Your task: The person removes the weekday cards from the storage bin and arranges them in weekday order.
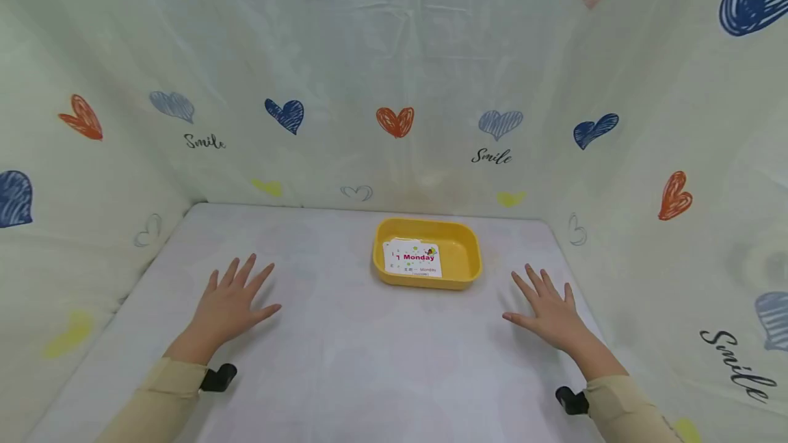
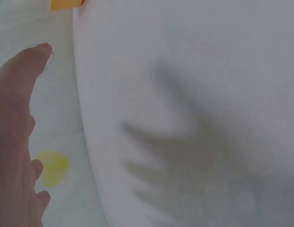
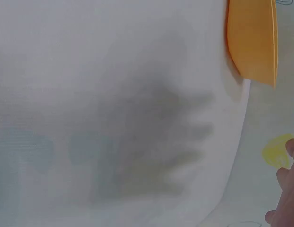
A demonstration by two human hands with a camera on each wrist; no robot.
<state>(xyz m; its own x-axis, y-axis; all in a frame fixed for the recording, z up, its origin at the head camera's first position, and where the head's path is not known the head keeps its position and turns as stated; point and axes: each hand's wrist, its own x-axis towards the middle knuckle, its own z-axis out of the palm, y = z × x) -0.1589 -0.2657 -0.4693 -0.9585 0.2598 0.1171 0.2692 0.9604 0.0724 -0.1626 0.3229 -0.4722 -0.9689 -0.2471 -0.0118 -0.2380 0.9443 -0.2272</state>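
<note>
A yellow tray (image 1: 462, 255) sits toward the back of the white table, right of centre. Inside it, on the left, lie white cards (image 1: 411, 262); the top one reads "Monday" in red. My left hand (image 1: 229, 305) hovers over the left part of the table with fingers spread, holding nothing. To the right of the tray and nearer me, my right hand (image 1: 549, 313) is also spread and holds nothing. Both wrist views show the hands' shadows on the table, apart from the hands. The tray's wall (image 3: 253, 42) shows at the upper right of the right wrist view.
White cloth printed with hearts and "Smile" hangs behind the table (image 1: 345, 361) and along both sides. A black wrist camera (image 1: 218, 378) is strapped to the left sleeve, another black camera (image 1: 572, 400) to the right one.
</note>
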